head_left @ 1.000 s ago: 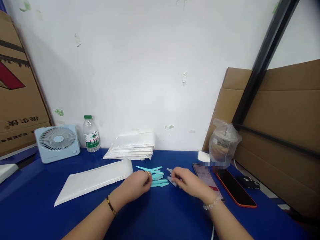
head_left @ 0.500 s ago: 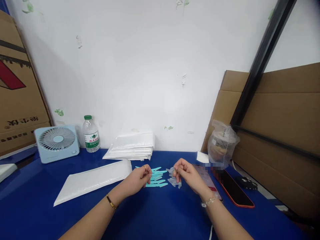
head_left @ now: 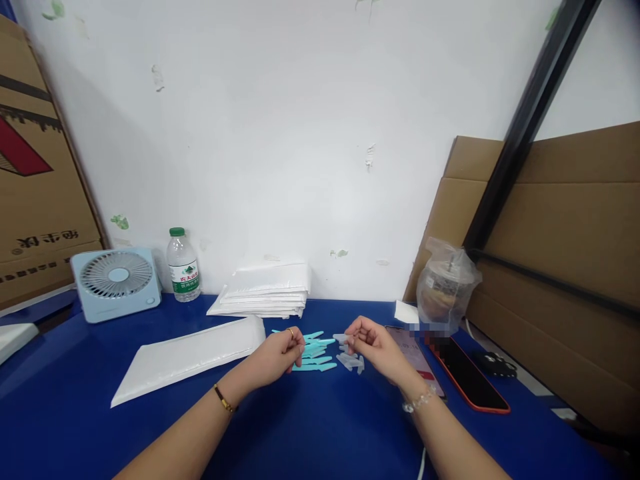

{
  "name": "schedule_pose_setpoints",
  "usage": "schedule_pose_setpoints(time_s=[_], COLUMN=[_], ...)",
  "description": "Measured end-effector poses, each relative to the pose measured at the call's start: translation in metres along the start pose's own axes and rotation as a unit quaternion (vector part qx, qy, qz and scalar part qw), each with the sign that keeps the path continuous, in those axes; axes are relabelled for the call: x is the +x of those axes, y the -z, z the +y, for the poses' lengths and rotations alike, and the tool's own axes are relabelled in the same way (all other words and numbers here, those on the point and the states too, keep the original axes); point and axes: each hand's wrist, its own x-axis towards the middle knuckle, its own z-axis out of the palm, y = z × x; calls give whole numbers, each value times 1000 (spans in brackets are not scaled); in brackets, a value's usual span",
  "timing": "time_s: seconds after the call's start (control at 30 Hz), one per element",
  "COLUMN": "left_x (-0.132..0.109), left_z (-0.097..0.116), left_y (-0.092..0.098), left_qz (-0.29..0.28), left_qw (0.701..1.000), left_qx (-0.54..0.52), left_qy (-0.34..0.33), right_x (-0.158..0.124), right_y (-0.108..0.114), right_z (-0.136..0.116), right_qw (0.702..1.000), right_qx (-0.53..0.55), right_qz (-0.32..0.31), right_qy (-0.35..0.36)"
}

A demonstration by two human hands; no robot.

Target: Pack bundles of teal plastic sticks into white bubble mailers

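Several turquoise eyebrow razors (head_left: 316, 367) lie in a loose pile on the blue table. My left hand (head_left: 277, 357) is closed at the pile's left side. Its thumb and fingertips pinch a razor (head_left: 323, 342) whose end points right, toward the other hand. Just right of the pile sit several small translucent plastic caps (head_left: 347, 361). Above them my right hand (head_left: 374, 343) is closed, with one clear cap (head_left: 340, 338) between thumb and fingers, pointing left. A small gap separates the razor and this cap. The fingers partly hide both pieces.
A white padded envelope (head_left: 187, 360) lies at left, with a stack of envelopes (head_left: 265, 290) behind. Along the wall stand a blue fan (head_left: 117, 283) and a water bottle (head_left: 183, 267). On the right are two phones (head_left: 470, 380), a bagged drink cup (head_left: 445, 287) and black keys (head_left: 494, 365).
The cap in my right hand now shows more clearly, turned toward the left hand. Both hands stay nearly in place, and the camera view has shifted slightly.
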Motion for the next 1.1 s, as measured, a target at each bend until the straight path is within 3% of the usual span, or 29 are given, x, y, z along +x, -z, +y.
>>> schedule_pose_setpoints(time_s=[0.37, 0.57, 0.63, 0.83, 1.1], left_x=[0, 3, 4, 6, 5], left_z=[-2, -8, -12, -15, -16], left_y=[-5, -12, -11, -5, -7], left_qz=[-32, -43, -32, -15, -33], left_qw=[999, 998, 998, 998, 998], left_qx=[-21, -26, -16, -30, -27], left_qy=[12, 28, 46, 53, 52], right_x=[-3, -9, -9, -4, -4], right_y=[-5, -6, 1, 15, 4], right_z=[0, -5, -5, -3, -3], right_qw=[997, 983, 986, 996, 996], right_qx=[-51, -60, -62, -82, -82], right_qz=[-57, -172, -153, -3, -21], right_qy=[21, -22, -28, 22, 16])
